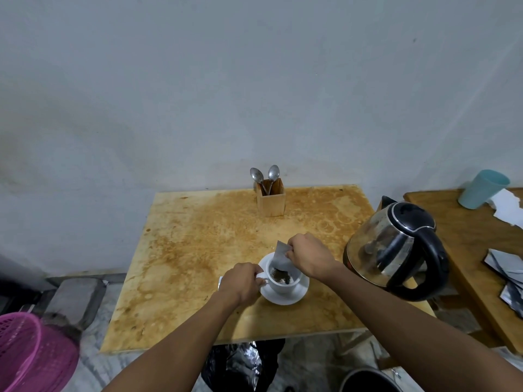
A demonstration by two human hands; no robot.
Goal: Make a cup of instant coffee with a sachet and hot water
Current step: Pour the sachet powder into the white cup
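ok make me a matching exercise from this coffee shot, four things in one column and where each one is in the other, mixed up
Things:
1. white ceramic cup
2. two metal spoons
3. steel electric kettle with black handle
4. small silver sachet

Places:
A. standing in the wooden box at the table's far edge
B. pinched in the right hand, tilted over the cup
C. on the white saucer, handle in the left hand
D. at the table's right edge

Pairs: 1-C, 2-A, 3-D, 4-B

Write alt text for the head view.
The right hand tips a sachet of coffee powder into a white cup on a saucer, the left hand holding its handle. A kettle stands right.
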